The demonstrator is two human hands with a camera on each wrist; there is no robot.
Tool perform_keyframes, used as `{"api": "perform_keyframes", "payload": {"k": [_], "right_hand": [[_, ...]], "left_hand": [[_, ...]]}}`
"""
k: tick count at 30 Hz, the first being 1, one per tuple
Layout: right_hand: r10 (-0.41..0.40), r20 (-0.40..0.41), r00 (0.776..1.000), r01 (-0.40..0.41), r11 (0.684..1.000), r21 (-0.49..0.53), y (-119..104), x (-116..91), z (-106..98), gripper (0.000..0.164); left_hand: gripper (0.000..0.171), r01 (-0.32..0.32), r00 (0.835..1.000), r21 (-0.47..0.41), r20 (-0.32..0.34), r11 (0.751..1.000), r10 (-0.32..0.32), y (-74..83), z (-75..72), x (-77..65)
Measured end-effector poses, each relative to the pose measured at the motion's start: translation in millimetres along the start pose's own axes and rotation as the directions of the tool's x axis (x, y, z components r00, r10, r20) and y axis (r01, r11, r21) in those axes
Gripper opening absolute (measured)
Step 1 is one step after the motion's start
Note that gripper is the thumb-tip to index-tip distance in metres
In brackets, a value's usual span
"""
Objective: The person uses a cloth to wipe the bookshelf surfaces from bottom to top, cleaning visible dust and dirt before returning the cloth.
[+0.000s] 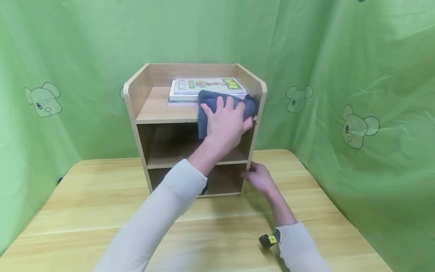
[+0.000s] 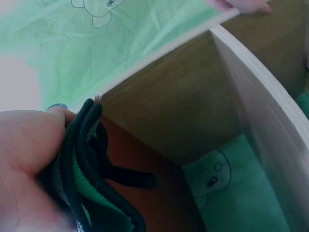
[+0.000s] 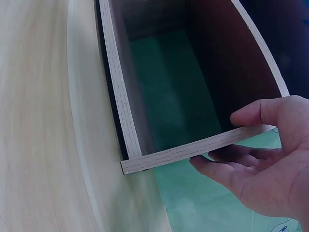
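A wooden shelf unit (image 1: 140,139) with a raised top tray and lower compartments stands on the table. My left hand (image 1: 225,122) grips a dark grey-blue cloth (image 1: 202,122) at the top tier's right front, its fingers spread over the fabric. Part of the cloth hangs over the front edge; in the left wrist view its folded dark borders (image 2: 91,159) show beside the hand. Low on the unit's right side, my right hand (image 1: 259,177) pinches the side panel (image 3: 203,146), thumb on the inner face and fingers outside.
Books (image 1: 207,86) lie stacked on the top tier, just behind the cloth. A small dark object (image 1: 204,189) shows in the bottom compartment, partly hidden by my left sleeve. The wooden table (image 1: 102,211) is bordered by green curtains (image 1: 210,34) at the back and sides.
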State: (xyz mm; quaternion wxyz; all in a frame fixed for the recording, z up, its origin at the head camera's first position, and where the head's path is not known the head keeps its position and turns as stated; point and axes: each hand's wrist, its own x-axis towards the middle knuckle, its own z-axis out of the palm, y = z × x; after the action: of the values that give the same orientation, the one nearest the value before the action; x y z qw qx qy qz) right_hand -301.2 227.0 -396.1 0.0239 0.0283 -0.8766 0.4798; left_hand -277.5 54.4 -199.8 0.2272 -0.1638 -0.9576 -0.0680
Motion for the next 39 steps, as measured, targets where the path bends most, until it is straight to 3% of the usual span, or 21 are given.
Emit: {"api": "perform_keyframes", "payload": {"k": [11,25,30,36,39], "right_hand": [[0.02,-0.027,0.999,-0.021,0.999,-0.029,-1.7,0.1,3.2,0.047],[0.031,-0.022,0.999,-0.031,0.999,-0.011,-4.2,-1.1,3.0,0.053],[0.051,0.007,0.999,-0.051,0.998,0.024,-6.5,-3.2,4.2,0.06],[0.056,-0.01,0.998,-0.056,0.998,-0.005,-8.2,-3.6,5.2,0.056],[0.053,-0.02,0.998,-0.053,0.998,-0.017,-9.6,-3.1,5.4,0.054]], "left_hand": [[0.048,-0.024,0.995,-0.029,-0.096,0.999,0.021,-58.8,-9.4,-26.1],[0.051,0.026,0.997,-0.092,-0.065,0.995,-0.032,-127.1,-26.2,-49.5],[0.05,0.044,0.995,-0.099,-0.088,0.994,-0.053,-132.6,-23.1,-52.1],[0.053,0.093,0.981,-0.127,-0.158,0.988,-0.113,-123.3,-15.6,-51.1],[0.054,0.093,0.983,-0.121,-0.149,0.988,-0.111,-115.7,-14.4,-49.5]]}}
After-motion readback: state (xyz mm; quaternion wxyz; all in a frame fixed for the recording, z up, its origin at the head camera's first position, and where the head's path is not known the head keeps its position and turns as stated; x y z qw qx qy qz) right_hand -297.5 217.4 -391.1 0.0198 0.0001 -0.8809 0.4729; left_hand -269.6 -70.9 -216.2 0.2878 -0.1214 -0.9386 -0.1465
